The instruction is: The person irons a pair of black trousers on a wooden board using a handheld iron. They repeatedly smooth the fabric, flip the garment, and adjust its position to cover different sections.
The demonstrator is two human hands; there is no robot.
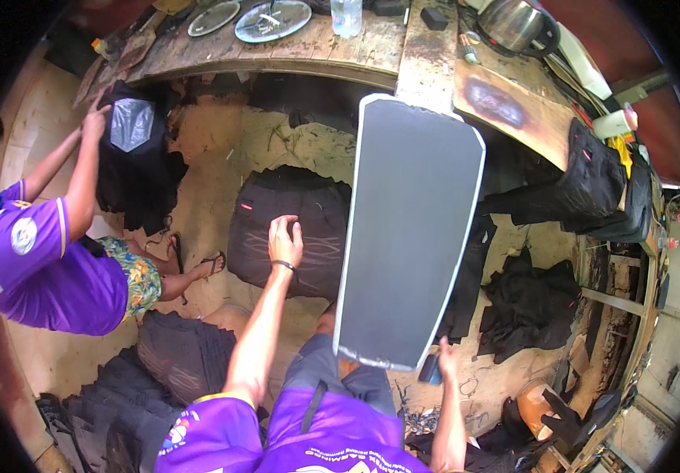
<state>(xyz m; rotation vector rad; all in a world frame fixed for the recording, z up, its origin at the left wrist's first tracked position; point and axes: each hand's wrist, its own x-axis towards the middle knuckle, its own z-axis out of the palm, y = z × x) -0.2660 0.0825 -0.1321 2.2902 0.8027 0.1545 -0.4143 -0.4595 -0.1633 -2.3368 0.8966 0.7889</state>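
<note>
Dark garments (316, 236) beneath left hand (286, 243)

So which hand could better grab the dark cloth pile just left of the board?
Probably the left hand: it's over that pile. The right hand is on the other side of the board.

**Legible only on purple cloth**

Printed across the wearer's shirt (332, 414), near the lower edge: in pale capitals, partly readable, with smaller lettering just beneath. Set on the left sleeve (229, 422) beside a white, multicoloured emblem (176, 430): in a few white characters, too blurred to make out. Stamped on the co-worker's sleeve (50, 226) as a round white badge (24, 236): too small to decipher. Marked in red, with nothing readable: on the dark pile (288, 248) by a small tag (246, 206), and likewise on the dark garment (580, 185) at right.
</note>
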